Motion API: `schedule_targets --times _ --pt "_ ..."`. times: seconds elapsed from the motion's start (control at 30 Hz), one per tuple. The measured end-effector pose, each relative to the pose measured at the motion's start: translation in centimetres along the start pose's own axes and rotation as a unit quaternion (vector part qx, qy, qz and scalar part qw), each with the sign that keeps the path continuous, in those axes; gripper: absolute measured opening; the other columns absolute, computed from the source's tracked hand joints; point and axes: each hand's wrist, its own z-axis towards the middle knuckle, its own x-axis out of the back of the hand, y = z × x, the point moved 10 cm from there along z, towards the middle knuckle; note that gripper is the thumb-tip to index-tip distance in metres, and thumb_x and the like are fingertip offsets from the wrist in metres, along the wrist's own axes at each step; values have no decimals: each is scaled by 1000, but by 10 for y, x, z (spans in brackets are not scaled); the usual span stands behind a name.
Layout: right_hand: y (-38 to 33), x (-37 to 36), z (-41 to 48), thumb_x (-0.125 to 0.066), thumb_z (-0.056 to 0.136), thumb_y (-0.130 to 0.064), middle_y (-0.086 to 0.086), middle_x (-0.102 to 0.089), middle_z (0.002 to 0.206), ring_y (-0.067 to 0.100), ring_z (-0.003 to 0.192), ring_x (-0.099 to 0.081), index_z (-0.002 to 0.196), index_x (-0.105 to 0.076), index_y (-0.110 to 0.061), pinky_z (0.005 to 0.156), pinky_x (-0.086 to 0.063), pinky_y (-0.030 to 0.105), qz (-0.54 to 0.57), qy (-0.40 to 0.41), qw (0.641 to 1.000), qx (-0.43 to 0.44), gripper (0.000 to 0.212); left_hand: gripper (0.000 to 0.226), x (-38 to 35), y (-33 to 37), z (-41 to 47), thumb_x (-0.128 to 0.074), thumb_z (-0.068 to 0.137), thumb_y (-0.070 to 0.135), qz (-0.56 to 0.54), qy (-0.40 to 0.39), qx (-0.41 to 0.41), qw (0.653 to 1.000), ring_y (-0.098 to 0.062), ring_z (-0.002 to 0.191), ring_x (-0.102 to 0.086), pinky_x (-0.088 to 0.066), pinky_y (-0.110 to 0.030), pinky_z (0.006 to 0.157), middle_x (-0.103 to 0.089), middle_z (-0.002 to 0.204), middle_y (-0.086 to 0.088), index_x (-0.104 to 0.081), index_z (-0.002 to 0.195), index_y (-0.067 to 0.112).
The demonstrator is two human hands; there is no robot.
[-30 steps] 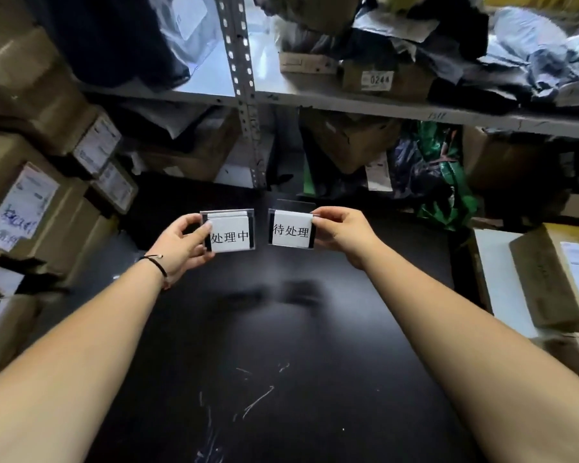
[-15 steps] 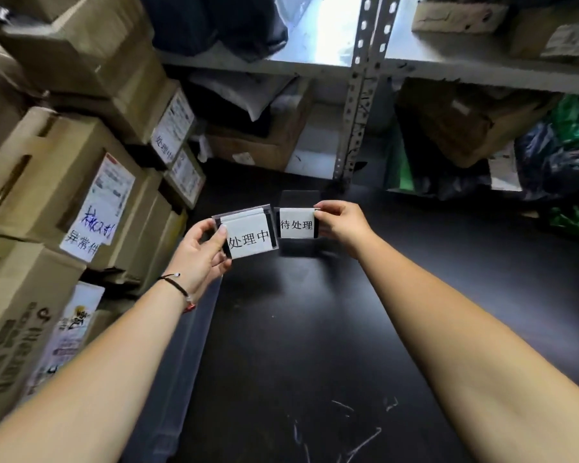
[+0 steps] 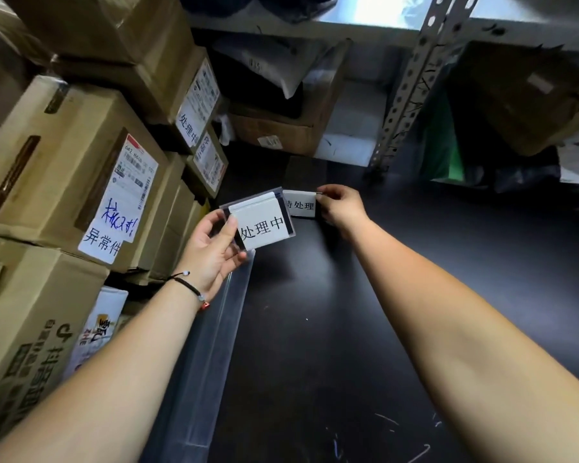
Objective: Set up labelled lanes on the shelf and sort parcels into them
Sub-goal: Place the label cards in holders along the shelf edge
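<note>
My left hand (image 3: 211, 248) pinches a clear label holder with a white card reading 处理中 (image 3: 261, 223), tilted, above the black shelf surface (image 3: 348, 329). My right hand (image 3: 340, 207) pinches a second white label card reading 待处理 (image 3: 300, 204) by its right edge, just behind and right of the first; its left end is hidden by the first card. A clear plastic divider strip (image 3: 214, 335) runs along the shelf under my left wrist. Several taped cardboard parcels (image 3: 81, 168) with shipping labels are stacked at the left.
A perforated metal upright (image 3: 411, 81) stands at the back of the shelf. Behind it lie a brown box (image 3: 281, 128), white packets and dark and green bags (image 3: 445, 145). A higher shelf board (image 3: 365, 25) crosses the top.
The view has swung left and closer to the stacked boxes. My left hand has brought its label nearer and tilted it, so it now overlaps the left end of the right hand's label.
</note>
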Motion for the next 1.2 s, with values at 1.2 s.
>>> schedule_targets --times 1.2 --pt "-216 280 -373 -78 87 -11 -1 -60 80 6 64 -56 106 -62 -11 54 -46 11 -1 67 965 252 25 11 -271 99 -270 -58 99 27 128 -185 -128 966 -13 79 -66 -59 -24 64 -72 97 -6 -62 103 17"
